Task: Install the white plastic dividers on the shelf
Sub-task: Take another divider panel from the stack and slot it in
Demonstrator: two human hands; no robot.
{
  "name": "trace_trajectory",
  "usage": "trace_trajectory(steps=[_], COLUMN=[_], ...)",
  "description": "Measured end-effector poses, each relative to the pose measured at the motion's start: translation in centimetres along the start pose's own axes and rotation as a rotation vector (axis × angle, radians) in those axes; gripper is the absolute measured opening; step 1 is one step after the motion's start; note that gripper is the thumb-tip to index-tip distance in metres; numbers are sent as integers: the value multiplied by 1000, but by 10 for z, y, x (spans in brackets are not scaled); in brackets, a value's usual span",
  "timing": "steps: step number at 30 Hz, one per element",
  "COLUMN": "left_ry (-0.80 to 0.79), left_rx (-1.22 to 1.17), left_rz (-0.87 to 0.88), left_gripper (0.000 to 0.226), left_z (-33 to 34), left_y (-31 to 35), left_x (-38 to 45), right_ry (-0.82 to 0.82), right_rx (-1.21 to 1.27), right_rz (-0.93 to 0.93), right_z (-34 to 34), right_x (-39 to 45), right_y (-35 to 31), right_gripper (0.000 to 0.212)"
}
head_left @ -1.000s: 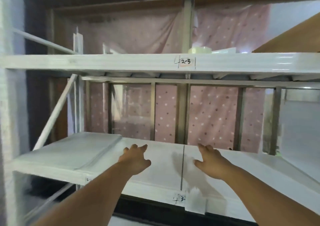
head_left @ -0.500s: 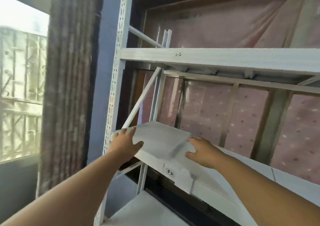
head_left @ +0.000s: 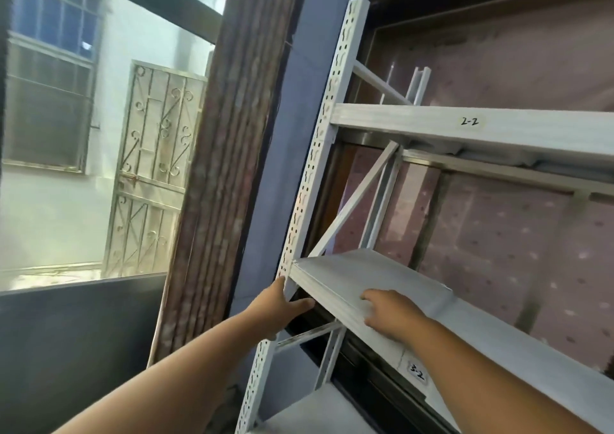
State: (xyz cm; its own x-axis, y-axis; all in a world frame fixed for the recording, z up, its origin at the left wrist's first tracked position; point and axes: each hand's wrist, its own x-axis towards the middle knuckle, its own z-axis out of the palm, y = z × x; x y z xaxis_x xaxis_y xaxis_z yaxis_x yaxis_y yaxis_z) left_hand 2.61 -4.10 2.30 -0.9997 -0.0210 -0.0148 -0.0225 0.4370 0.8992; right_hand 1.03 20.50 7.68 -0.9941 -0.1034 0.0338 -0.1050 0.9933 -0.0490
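A stack of white plastic dividers [head_left: 362, 274] lies at the left end of the white metal shelf [head_left: 498, 344] labelled 3-2. My left hand [head_left: 282, 304] grips the stack's near left corner beside the perforated upright, thumb under the edge. My right hand [head_left: 392, 310] lies palm down on the top divider near its front edge, fingers curled over it. The stack sits slightly raised above the shelf boards to its right.
A perforated white upright [head_left: 319, 154] rises at the left front corner with diagonal braces [head_left: 355, 201] behind it. The upper shelf beam [head_left: 471, 128] is labelled 2-2. A brown curtain [head_left: 232, 154] and a window [head_left: 99, 128] stand to the left; pink dotted cloth [head_left: 515, 241] hangs behind.
My view has swung left along the shelf. Both hands have moved from the middle boards to the stack at the left end, and my left hand has dropped from the top to the corner edge.
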Motion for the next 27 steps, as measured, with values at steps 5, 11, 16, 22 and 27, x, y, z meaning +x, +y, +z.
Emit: trace_trajectory(steps=[5, 11, 16, 22, 27], left_ry=[-74, -141, -295, -406, -518], left_rx=[-346, -770, -1025, -800, -597], left_rz=[-80, -99, 137, 421, 603], left_gripper=[37, 50, 45, 53, 56], left_z=[-6, 30, 91, 171, 235], left_y=[12, 52, 106, 218, 278], left_x=[-3, -7, -24, -94, -165], right_ry=[57, 212, 298, 373, 446], right_rx=[-43, -133, -67, 99, 493], right_rz=[-88, -200, -125, 115, 274], right_z=[-13, -32, -53, -66, -50], right_x=[-33, -98, -158, -235, -296], right_y=[-10, 7, 53, 150, 212], right_gripper=[56, 43, 45, 70, 83])
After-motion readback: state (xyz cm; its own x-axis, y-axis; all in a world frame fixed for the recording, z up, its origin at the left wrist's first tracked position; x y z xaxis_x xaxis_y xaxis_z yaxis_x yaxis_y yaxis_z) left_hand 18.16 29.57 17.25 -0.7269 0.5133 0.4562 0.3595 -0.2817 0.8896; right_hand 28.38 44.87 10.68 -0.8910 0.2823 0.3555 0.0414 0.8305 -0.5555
